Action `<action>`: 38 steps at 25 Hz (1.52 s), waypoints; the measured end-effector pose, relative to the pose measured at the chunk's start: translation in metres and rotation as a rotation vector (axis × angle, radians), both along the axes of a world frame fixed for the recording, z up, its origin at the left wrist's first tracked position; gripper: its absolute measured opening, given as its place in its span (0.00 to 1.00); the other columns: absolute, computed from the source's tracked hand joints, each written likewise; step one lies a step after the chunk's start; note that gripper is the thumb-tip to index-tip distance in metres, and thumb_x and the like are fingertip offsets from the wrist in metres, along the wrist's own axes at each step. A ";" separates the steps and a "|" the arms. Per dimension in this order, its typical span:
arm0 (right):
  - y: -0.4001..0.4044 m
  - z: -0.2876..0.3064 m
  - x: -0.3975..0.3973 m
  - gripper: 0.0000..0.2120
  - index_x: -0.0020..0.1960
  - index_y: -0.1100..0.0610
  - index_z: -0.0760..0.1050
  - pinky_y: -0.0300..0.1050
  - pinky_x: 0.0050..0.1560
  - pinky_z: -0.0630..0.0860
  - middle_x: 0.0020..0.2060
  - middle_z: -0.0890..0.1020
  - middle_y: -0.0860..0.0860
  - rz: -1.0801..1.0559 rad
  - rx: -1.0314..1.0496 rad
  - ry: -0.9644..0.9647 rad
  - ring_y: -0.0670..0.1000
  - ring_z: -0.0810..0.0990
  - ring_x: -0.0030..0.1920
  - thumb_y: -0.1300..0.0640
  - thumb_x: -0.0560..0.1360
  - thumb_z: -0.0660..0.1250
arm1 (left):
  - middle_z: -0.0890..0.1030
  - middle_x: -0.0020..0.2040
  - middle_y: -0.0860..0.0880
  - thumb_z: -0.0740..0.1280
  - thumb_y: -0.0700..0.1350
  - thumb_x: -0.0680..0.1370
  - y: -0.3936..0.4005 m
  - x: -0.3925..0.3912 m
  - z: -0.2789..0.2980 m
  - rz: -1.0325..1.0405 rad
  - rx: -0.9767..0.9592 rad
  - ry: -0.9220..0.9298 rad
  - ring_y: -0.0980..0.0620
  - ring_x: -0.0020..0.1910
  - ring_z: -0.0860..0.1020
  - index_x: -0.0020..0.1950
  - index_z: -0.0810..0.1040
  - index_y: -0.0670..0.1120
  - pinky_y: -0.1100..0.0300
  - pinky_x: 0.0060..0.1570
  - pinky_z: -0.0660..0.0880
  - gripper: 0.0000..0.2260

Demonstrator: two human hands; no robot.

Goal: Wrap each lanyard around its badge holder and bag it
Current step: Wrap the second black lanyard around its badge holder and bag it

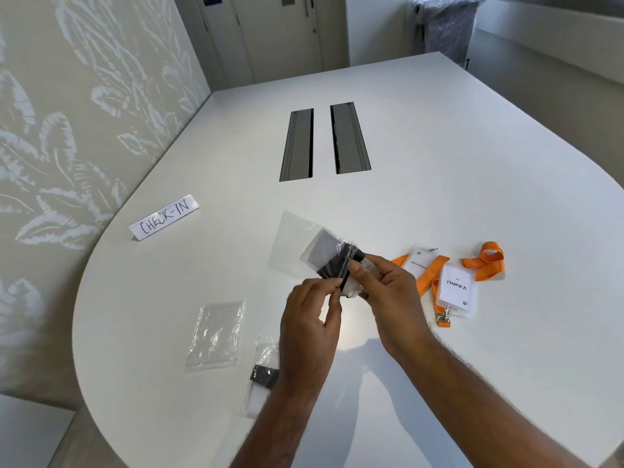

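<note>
A badge holder [332, 256] wound with a black lanyard [337, 265] sits partway inside a clear plastic bag [293, 241], held just above the white table [439, 163] and in front of the two dark cable slots [324, 141]. The right hand [388, 292] grips the bundle's near end, thumb on top and fingers curled beneath, pinching the holder and lanyard. The left hand [310, 319] pinches the bag's near edge between thumb and forefinger, the other fingers loosely curled.

To the right of the bundle, touching the table, lie two more badge holders: one printed "V. Kohli" [456, 292] and a second card holder [420, 261] just beyond it, with orange lanyards [483, 261] draped loosely across and beside them; a metal clip [444, 317] lies at the near end.

Nearer than the bundle and to its left lies an empty clear bag [216, 336]. Beside it, partly hidden under the left forearm, is a bagged badge [263, 376] with a black lanyard inside. Far left of the bundle stands a folded paper sign reading "CHECK-IN" [165, 216].
</note>
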State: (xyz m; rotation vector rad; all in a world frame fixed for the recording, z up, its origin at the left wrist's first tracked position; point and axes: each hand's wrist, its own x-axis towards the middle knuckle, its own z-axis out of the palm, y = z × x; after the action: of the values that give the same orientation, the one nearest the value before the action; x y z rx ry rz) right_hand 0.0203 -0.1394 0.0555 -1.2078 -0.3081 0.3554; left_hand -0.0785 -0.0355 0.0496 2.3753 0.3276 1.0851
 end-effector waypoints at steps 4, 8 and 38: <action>-0.001 0.000 0.000 0.08 0.49 0.54 0.87 0.46 0.48 0.84 0.44 0.89 0.55 -0.020 0.061 0.083 0.52 0.87 0.44 0.50 0.73 0.76 | 0.87 0.53 0.48 0.77 0.38 0.77 -0.002 -0.002 0.001 0.009 0.020 0.015 0.52 0.52 0.83 0.59 0.85 0.43 0.60 0.54 0.83 0.11; -0.002 -0.002 0.000 0.03 0.47 0.52 0.87 0.33 0.42 0.81 0.41 0.90 0.47 -0.031 -0.079 -0.141 0.45 0.89 0.41 0.59 0.77 0.77 | 0.86 0.56 0.49 0.77 0.38 0.77 -0.001 0.002 0.008 -0.008 0.053 -0.003 0.53 0.56 0.82 0.60 0.84 0.45 0.65 0.60 0.78 0.12; -0.013 -0.010 0.011 0.04 0.52 0.54 0.88 0.32 0.40 0.78 0.42 0.89 0.47 0.038 0.030 -0.012 0.41 0.84 0.38 0.56 0.79 0.76 | 0.83 0.53 0.50 0.71 0.44 0.82 -0.006 0.001 0.009 -0.127 0.323 0.003 0.48 0.52 0.79 0.55 0.83 0.46 0.56 0.54 0.77 0.03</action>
State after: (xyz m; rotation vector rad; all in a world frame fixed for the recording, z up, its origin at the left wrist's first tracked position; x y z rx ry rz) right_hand 0.0314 -0.1529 0.0460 -1.1763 -0.3455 0.3754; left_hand -0.0779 -0.0418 0.0581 2.6363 -0.0010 1.1458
